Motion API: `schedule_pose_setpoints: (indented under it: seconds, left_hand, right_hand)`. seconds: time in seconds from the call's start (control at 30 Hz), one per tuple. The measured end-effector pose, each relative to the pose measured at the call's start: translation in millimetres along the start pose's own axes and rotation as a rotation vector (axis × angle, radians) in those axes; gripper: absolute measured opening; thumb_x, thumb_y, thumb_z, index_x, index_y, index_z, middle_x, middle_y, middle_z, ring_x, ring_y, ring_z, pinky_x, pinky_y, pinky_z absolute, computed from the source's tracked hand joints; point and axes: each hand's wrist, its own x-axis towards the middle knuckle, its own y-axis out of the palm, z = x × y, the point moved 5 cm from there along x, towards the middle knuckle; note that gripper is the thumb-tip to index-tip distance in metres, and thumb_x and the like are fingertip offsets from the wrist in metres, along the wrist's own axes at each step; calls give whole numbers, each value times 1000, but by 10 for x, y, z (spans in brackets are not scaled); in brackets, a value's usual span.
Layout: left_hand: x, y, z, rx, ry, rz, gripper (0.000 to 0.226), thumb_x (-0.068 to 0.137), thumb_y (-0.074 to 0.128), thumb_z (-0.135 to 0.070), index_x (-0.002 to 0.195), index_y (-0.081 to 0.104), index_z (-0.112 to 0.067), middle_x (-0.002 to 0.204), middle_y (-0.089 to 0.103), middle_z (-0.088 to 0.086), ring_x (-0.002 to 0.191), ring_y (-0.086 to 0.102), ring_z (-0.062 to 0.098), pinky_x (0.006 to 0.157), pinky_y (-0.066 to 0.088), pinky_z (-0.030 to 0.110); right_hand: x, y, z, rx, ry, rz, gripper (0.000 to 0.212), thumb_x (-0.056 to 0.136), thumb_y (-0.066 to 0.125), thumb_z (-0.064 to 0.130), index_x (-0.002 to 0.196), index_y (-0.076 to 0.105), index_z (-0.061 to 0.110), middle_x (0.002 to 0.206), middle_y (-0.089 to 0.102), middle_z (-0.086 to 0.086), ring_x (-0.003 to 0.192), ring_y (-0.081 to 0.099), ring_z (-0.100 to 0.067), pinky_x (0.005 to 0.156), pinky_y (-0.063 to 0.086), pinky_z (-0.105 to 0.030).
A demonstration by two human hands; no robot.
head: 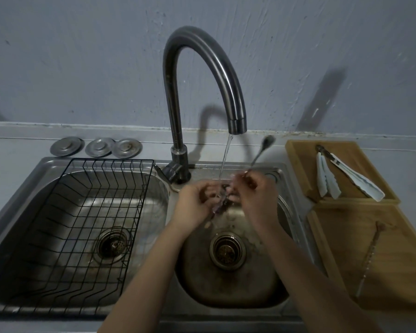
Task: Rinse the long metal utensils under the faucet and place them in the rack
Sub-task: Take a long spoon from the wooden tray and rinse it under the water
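Our right hand pinches the handle of a long metal spoon, its bowl tilted up and far-right; our left hand curls its fingers around the utensil's blurred lower end. Both meet under the faucet, in its thin stream over the right basin. The black wire rack sits in the left basin. On the right, wooden boards hold tongs and a thin skewer. We see no readable writing anywhere.

Rack in left basin, faucet behind divider. Both hands over right basin. Three lids far left. Trays right, tongs on far one.
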Motion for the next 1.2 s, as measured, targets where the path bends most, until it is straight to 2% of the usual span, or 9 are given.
schedule_pose_setpoints:
  seconds: [0.07,0.13,0.2,0.33,0.43,0.53,0.73,1.03,1.2]
  left_hand:
    - [-35,-191,153,-49,-25,-298,25,85,55,9,107,62,0,90,67,-4,80,65,-8,80,50,9]
    - [-167,-313,422,-339,-156,-612,19,90,49,4,106,58,0,95,64,7,88,63,13,86,49,24]
    - [-352,-252,709,-658,-335,-805,15,89,45,5,95,53,-6,86,56,6,84,55,22,76,45,27]
    - [-586,396,763,-1067,-703,-573,23,95,39,-7,81,56,-11,79,56,6,75,55,18,69,44,25]
    - [-592,861,515,-1178,-715,-290,32,100,31,-27,108,56,-10,98,64,9,92,62,18,85,48,28]
    - [-497,1073,419,-1176,-629,-147,40,100,34,-26,115,57,3,98,72,13,90,71,18,74,58,23]
    - [-404,1047,433,-1177,-595,-219,18,93,50,-8,86,62,3,70,73,13,67,73,17,63,60,22]
    - [-391,843,596,-1382,-726,-436,23,91,55,-18,102,62,0,91,68,12,63,73,13,56,60,24]
    - [-404,798,617,-1343,-725,-475,26,91,54,-29,95,62,-5,87,69,9,73,70,14,56,59,23]
  right_hand:
    - [19,-127,-53,247,166,-104,7,85,62,14,81,64,10,72,69,-6,65,70,-19,59,60,-33]
    - [1,-185,-134,466,317,-189,10,86,61,12,76,62,11,70,67,-5,63,68,-16,57,60,-29]
    - [-58,-187,-240,572,430,-251,10,86,61,11,76,61,11,71,66,-6,65,67,-15,59,60,-30]
    - [-204,-185,-402,634,513,-330,7,85,62,12,78,62,10,74,66,-8,68,66,-18,62,60,-31]
    - [-313,-276,-482,604,516,-400,8,86,61,13,78,61,11,76,65,-9,67,65,-16,58,58,-27]
    - [-409,-416,-552,536,545,-448,11,88,58,14,78,61,10,79,65,-11,70,65,-18,65,57,-30]
    - [-404,-482,-570,580,591,-451,12,90,55,13,79,59,10,79,64,-8,72,65,-18,63,58,-26]
    - [-407,-270,-537,712,618,-481,12,89,56,7,78,57,8,76,61,-9,68,62,-17,49,56,-22]
    - [-470,-161,-558,672,629,-481,9,88,57,7,79,58,8,80,62,-9,71,63,-18,48,55,-20]
